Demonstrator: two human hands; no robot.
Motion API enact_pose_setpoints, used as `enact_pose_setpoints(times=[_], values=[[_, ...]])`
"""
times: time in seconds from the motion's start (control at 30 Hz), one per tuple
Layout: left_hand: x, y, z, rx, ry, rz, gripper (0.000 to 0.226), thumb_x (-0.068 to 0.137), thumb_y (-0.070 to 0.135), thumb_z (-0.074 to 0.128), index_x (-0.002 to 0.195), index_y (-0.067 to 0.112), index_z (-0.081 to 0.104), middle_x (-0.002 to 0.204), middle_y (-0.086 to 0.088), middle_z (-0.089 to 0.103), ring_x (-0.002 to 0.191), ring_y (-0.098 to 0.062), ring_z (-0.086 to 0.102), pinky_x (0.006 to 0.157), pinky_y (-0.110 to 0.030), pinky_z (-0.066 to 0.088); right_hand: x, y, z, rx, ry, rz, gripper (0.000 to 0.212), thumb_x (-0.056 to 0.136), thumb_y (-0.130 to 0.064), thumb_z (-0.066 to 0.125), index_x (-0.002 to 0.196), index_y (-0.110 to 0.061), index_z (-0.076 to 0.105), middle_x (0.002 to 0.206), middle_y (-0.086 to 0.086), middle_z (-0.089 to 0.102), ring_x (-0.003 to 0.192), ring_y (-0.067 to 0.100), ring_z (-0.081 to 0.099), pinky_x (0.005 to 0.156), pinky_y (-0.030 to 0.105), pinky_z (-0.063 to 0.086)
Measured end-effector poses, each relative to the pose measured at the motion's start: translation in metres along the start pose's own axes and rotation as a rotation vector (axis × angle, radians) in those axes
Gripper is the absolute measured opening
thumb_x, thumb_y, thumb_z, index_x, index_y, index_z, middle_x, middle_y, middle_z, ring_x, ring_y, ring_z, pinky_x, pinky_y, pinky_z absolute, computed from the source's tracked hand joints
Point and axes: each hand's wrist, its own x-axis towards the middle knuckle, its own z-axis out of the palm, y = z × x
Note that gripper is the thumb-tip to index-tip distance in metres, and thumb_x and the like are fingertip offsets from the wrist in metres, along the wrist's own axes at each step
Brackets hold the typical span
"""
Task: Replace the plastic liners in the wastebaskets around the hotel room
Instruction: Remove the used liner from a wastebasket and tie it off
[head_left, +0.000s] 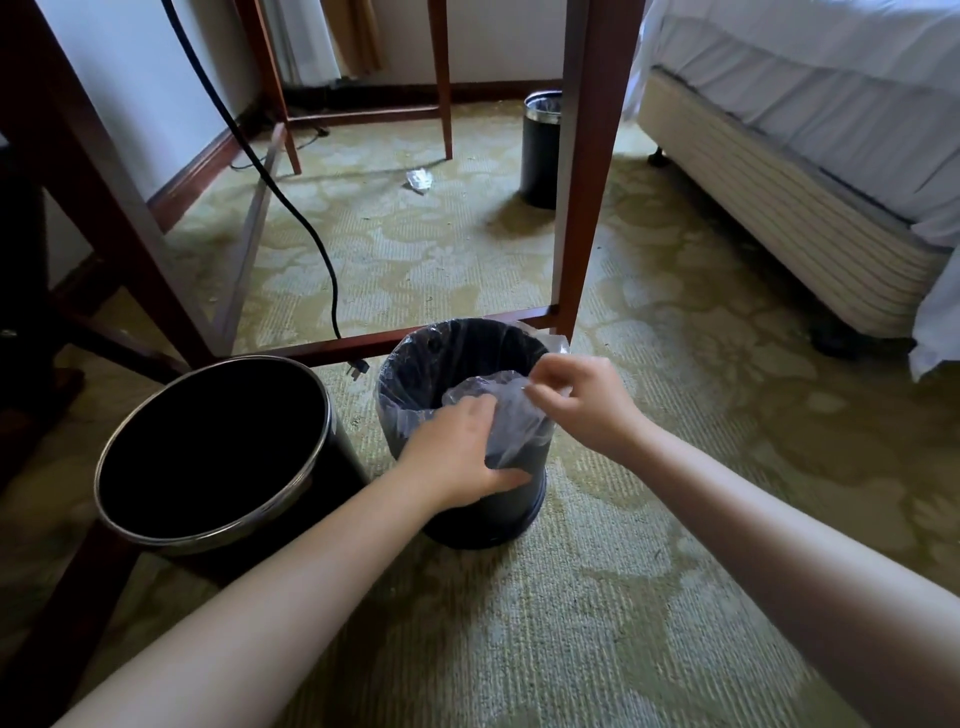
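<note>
A small black wastebasket (498, 514) stands on the carpet in front of me, with a clear plastic liner (410, 405) inside it and draped over its rim. My left hand (457, 457) grips a bunch of the liner at the near rim. My right hand (582, 400) pinches the liner's edge just above the right side of the rim. To the left stands a larger black wastebasket (208, 452) with a metal rim and no liner visible. A third black wastebasket (540, 150), with a liner showing at its top, stands farther back by the bed.
A wooden table's legs (582, 208) and lower rail (363, 340) rise right behind the small basket. A black cable (306, 228) hangs down to the carpet. A crumpled bit of plastic (420, 180) lies on the floor farther back. The bed (810, 171) is at the right.
</note>
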Motion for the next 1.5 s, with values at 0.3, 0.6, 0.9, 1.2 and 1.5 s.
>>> enact_pose_setpoints(times=[0.3,0.6,0.9,1.2,1.5], values=[[0.008,-0.016,-0.022,-0.023,0.507,-0.038,0.015,0.091,0.018,0.049,0.087,0.007,0.058,0.090,-0.010,0.056,0.084,-0.028,0.053,0.068,-0.037,0.041,0.007,-0.018,-0.009,0.208,0.119,0.098,0.026,0.091,-0.017,0.046,0.074,0.001,0.052,0.063,0.002,0.048,0.057,0.011,0.041,0.054,0.027,0.032],[0.006,-0.033,-0.075,0.134,0.686,0.029,0.020,0.089,0.017,0.054,0.079,0.003,0.066,0.075,-0.010,0.061,0.071,-0.030,0.057,0.060,-0.037,0.044,-0.002,-0.007,-0.014,-0.318,0.049,-0.040,0.061,0.083,-0.064,0.057,0.125,-0.020,0.052,0.119,-0.003,0.061,0.096,0.014,0.055,0.073,0.027,0.044],[0.005,-0.009,-0.109,-0.582,0.384,0.000,0.025,0.089,0.012,0.054,0.072,-0.003,0.064,0.058,0.003,0.059,0.057,-0.012,0.053,0.058,-0.021,0.041,0.017,-0.028,0.003,-0.243,0.264,-0.237,0.030,0.079,-0.036,0.077,0.075,-0.015,0.057,0.066,-0.008,0.054,0.062,0.015,0.049,0.059,0.029,0.035],[0.011,-0.065,-0.076,-0.198,0.109,-0.215,0.044,0.086,0.036,0.055,0.056,0.015,0.030,0.056,-0.002,0.027,0.053,-0.017,0.026,0.054,-0.033,0.021,0.021,-0.021,-0.013,-0.478,-0.643,0.227,0.036,0.086,-0.043,0.070,0.068,-0.018,0.052,0.067,0.005,0.069,0.050,0.013,0.060,0.060,0.029,0.055],[0.048,-0.074,-0.084,-0.024,0.404,-0.270,0.035,0.092,0.043,0.053,0.090,0.009,0.059,0.091,-0.006,0.060,0.085,-0.025,0.057,0.071,-0.035,0.046,0.051,-0.015,-0.012,-0.025,-0.013,0.289,0.046,0.089,-0.062,0.050,0.080,-0.018,0.061,0.077,-0.003,0.065,0.076,0.020,0.062,0.062,0.031,0.046]])
